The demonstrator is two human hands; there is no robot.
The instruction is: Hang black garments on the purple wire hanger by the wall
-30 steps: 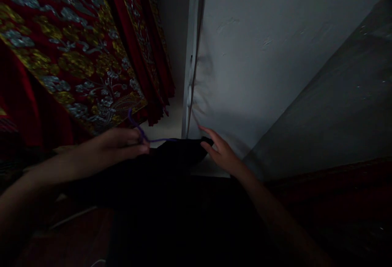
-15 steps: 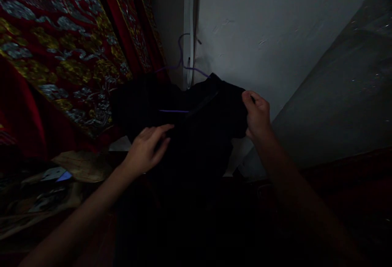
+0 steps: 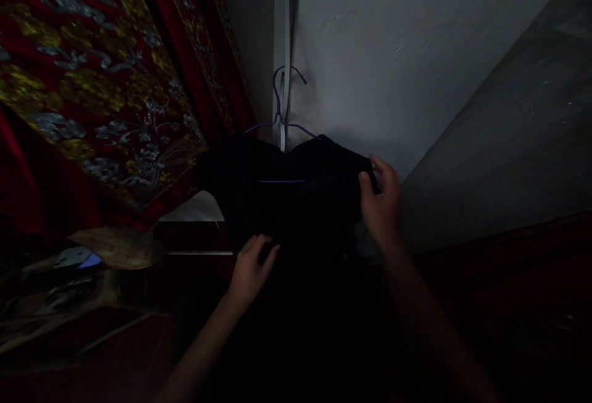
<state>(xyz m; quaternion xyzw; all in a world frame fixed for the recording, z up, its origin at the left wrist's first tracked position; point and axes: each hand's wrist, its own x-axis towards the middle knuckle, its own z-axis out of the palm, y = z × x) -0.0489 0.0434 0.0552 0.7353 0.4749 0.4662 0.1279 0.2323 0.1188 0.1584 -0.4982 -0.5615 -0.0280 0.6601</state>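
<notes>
A black short-sleeved shirt (image 3: pixel 314 218) hangs on a thin purple wire hanger (image 3: pixel 279 116); the hanger's lower bar shows through the neck opening. My right hand (image 3: pixel 383 203) is closed on the shirt's right-hand shoulder or sleeve edge, thumb in front and fingers behind. Lower down, my left hand (image 3: pixel 252 267) is at the front of the shirt, its fingers curled and thumb bent toward them on the dark cloth. Darkness hides most of the shirt's lower part and its folds.
A red cloth (image 3: pixel 106 82) with gold and silver embroidery hangs at the left. Behind the hanger, a pale strip (image 3: pixel 283 21) runs down beside the grey wall (image 3: pixel 370 52). Cluttered items, including a tan woven-looking object (image 3: pixel 120 248), lie at lower left.
My left hand has moved down and right along the shirt front, its fingers now more curled. My right hand remains on the shoulder edge, slightly lower in view. The hanger also appears lower.
</notes>
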